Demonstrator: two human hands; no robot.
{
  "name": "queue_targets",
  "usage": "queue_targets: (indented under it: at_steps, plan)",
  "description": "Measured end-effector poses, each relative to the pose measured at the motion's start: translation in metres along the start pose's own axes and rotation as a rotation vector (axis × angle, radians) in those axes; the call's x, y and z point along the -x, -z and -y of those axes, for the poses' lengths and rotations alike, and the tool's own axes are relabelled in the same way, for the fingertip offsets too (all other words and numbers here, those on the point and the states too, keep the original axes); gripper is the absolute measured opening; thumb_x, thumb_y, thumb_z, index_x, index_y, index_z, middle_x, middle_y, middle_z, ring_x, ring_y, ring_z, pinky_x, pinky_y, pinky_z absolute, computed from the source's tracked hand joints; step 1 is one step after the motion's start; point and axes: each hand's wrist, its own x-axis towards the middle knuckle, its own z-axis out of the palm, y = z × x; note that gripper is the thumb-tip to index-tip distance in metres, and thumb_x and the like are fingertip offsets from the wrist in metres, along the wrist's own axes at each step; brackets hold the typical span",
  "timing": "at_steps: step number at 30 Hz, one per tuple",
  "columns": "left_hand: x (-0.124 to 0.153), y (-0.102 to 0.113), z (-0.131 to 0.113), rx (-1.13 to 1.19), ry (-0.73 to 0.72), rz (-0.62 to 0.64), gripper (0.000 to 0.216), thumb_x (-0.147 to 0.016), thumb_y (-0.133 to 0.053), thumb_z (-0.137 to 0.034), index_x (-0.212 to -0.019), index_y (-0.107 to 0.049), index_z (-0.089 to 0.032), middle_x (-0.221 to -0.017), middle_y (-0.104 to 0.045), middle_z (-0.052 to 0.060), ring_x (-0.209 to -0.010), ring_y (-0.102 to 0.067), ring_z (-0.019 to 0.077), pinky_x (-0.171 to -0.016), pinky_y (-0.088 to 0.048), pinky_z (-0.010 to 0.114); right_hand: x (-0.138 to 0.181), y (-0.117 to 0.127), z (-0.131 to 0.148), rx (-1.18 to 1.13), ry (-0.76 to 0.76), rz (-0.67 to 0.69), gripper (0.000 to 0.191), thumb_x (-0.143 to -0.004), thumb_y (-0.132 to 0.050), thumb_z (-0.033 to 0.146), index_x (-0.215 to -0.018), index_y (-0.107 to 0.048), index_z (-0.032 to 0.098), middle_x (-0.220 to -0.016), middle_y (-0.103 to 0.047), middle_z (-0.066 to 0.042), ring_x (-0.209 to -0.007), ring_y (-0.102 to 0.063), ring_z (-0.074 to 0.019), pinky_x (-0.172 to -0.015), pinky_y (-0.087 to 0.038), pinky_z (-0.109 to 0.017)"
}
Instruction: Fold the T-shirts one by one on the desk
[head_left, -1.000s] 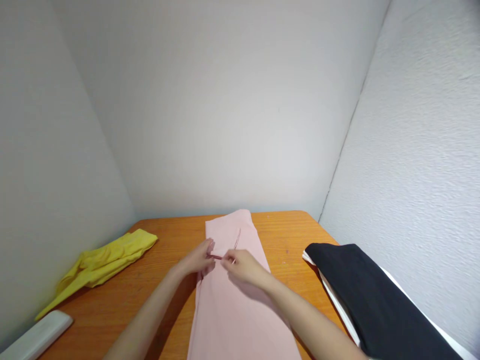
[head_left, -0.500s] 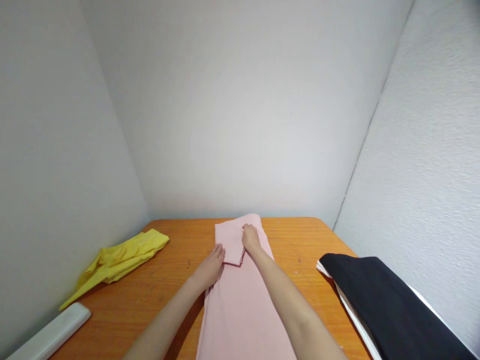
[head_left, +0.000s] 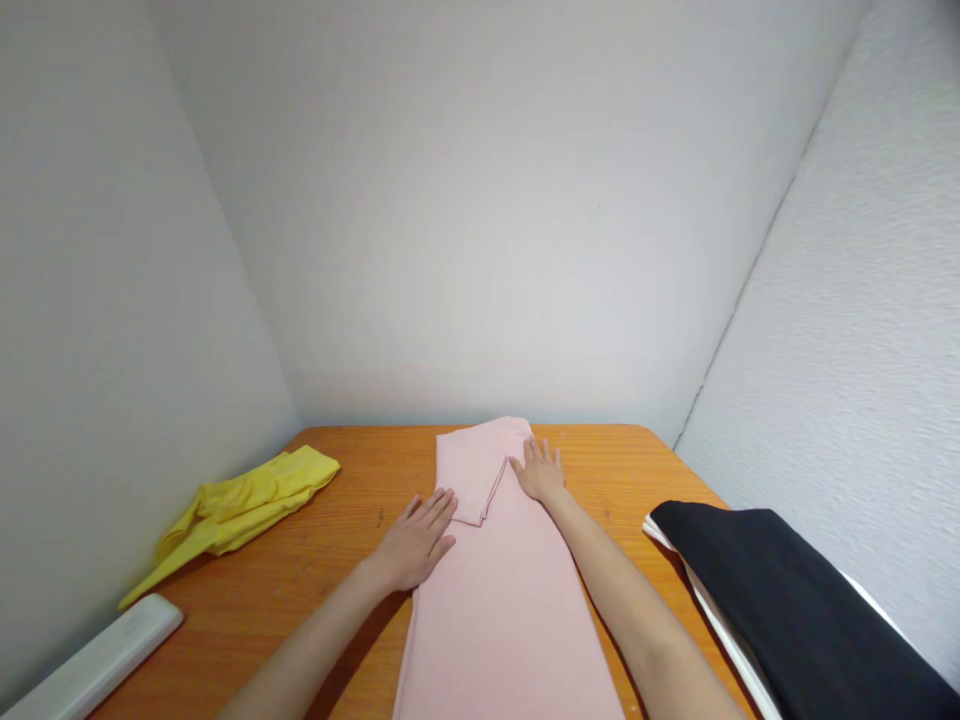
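A long pink cloth (head_left: 502, 590) lies down the middle of the orange wooden table (head_left: 352, 490), with a smaller flap (head_left: 469, 470) folded over at its far end. My left hand (head_left: 416, 540) rests flat on the cloth's left edge, fingers stretched out, just below the flap. My right hand (head_left: 538, 470) lies flat with spread fingers on the cloth's far right part, beside the flap. Neither hand holds anything.
A crumpled yellow cloth (head_left: 240, 500) lies at the table's left, near the wall. A white flat object (head_left: 90, 660) sits at the near left corner. A black cloth on white layers (head_left: 780, 610) occupies the right side. Walls enclose the table on three sides.
Both hands let go of the pink cloth's flap and now lie flat and spread on it. My right hand shifted right, my left hand slightly nearer.
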Motion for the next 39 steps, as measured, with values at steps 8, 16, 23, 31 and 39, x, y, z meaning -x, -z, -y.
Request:
queue_targets:
  at_steps: [8, 16, 23, 31, 39]
  plan:
    - [-0.029, 0.001, 0.012, 0.052, 0.074, -0.048, 0.059, -0.099, -0.026, -0.048, -0.151, -0.028, -0.022, -0.159, -0.02, 0.006, -0.148, -0.014, 0.02, -0.121, -0.008, 0.045, 0.004, 0.031, 0.031, 0.063, 0.068, -0.112, 0.067, -0.098, -0.023, 0.044, -0.153, -0.016, 0.006, -0.161, -0.002, -0.011, -0.147, 0.014, -0.0197, -0.113, 0.019, -0.045]
    - [0.005, 0.01, 0.006, 0.091, 0.043, -0.073, 0.055, -0.1, -0.022, -0.044, -0.151, -0.029, -0.023, -0.159, -0.022, 0.005, -0.148, -0.014, 0.0195, -0.121, -0.01, 0.044, 0.119, 0.013, 0.032, -0.026, 0.157, -0.015, 0.07, -0.094, -0.035, 0.048, -0.15, -0.03, 0.005, -0.159, -0.014, -0.016, -0.148, 0.0, -0.0285, -0.118, 0.001, -0.049]
    - [0.023, -0.011, -0.015, 0.07, -0.004, 0.005, 0.057, -0.1, -0.024, -0.045, -0.152, -0.025, -0.022, -0.16, -0.019, 0.004, -0.148, -0.014, 0.0182, -0.12, -0.014, 0.041, 0.16, 0.009, 0.018, -0.129, 0.235, 0.002, 0.075, -0.096, -0.031, 0.056, -0.152, -0.024, 0.007, -0.159, -0.011, -0.014, -0.148, -0.003, -0.0274, -0.119, -0.002, -0.046]
    - [0.055, 0.02, -0.049, 0.023, 0.05, -0.203, 0.052, -0.094, -0.042, -0.039, -0.142, -0.044, -0.022, -0.158, -0.027, 0.007, -0.148, -0.015, 0.0252, -0.121, -0.001, 0.05, 0.205, 0.056, 0.004, -0.295, 0.331, -0.071, 0.055, -0.098, -0.032, 0.04, -0.144, -0.04, 0.01, -0.154, -0.033, -0.013, -0.143, -0.026, -0.02, -0.115, -0.025, -0.035]
    - [0.257, -0.061, -0.108, 0.538, 0.568, -0.904, 0.02, -0.081, -0.049, -0.049, -0.09, -0.065, -0.041, -0.081, -0.071, 0.002, -0.083, -0.066, 0.0303, -0.078, -0.054, 0.046, 0.365, 0.109, -0.057, -0.524, 0.174, 0.195, 0.038, -0.095, -0.042, 0.043, -0.069, -0.06, 0.023, -0.068, -0.064, -0.002, -0.064, -0.059, -0.0171, -0.064, -0.041, -0.028]
